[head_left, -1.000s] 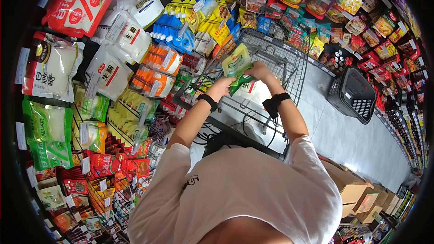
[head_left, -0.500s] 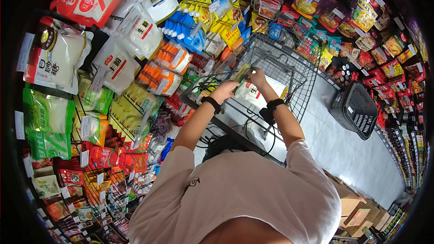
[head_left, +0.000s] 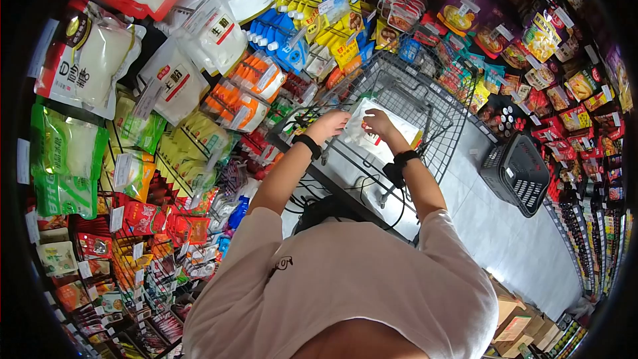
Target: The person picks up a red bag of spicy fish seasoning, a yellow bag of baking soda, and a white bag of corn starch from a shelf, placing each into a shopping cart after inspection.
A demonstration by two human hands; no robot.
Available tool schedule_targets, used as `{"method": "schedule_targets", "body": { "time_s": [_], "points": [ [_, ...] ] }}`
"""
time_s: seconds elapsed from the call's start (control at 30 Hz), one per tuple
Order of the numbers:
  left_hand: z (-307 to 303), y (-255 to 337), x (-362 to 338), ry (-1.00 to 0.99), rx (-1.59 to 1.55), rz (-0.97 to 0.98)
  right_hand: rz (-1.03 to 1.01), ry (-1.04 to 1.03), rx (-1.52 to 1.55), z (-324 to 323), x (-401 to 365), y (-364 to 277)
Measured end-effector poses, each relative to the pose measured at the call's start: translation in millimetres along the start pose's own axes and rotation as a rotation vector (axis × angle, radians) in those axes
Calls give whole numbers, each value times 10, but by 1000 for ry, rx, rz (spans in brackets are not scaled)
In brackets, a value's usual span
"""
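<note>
My left hand (head_left: 329, 125) is over the near-left rim of a wire shopping cart (head_left: 435, 134), its fingers pointing right and slightly parted. Across from it, my right hand (head_left: 381, 124) hangs over a white bag (head_left: 399, 134), fingers loosely bent and apart, with nothing visible in them. The bag lies in the cart and has a yellow edge at its right; my right hand covers part of its front. A dark band circles each wrist.
Shelves on the left hold white starch bags (head_left: 174, 86), orange packs (head_left: 239, 110) and blue pouches (head_left: 282, 43). A black basket (head_left: 515, 176) stands on the grey tiled floor (head_left: 515, 246) at right. Cardboard boxes (head_left: 525, 329) are at lower right.
The small yellow-green packet seen between my hands no longer shows there. My left hand has shifted up a little, my right hand slightly down, over the white bag.
</note>
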State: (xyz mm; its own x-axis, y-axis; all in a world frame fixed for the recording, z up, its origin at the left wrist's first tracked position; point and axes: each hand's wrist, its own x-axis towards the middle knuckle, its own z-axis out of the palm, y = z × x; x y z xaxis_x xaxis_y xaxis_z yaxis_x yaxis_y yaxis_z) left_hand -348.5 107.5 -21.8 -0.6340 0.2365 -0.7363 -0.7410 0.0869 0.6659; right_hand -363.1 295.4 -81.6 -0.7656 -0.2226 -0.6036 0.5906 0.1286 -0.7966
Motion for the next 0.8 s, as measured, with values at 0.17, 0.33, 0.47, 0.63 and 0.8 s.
{"method": "schedule_targets", "body": {
  "time_s": [0.17,0.33,0.47,0.63,0.8],
  "points": [
    [-78,-46,-45,-66,-88,105,63,-46,-77,-47,30,146],
    [32,233,-565,-177,-72,241,-20,-203,-77,64,-196,-164],
    [-45,305,-1427,-220,-76,395,-78,-317,-21,411,-787,-758],
    [-639,-252,-2781,-3,-380,624,-184,-453,-87,806,-1261,-1185],
    [-1256,-1294,-3796,516,-730,884,-316,-559,-246,1448,-1537,-1334]
  ]
}}
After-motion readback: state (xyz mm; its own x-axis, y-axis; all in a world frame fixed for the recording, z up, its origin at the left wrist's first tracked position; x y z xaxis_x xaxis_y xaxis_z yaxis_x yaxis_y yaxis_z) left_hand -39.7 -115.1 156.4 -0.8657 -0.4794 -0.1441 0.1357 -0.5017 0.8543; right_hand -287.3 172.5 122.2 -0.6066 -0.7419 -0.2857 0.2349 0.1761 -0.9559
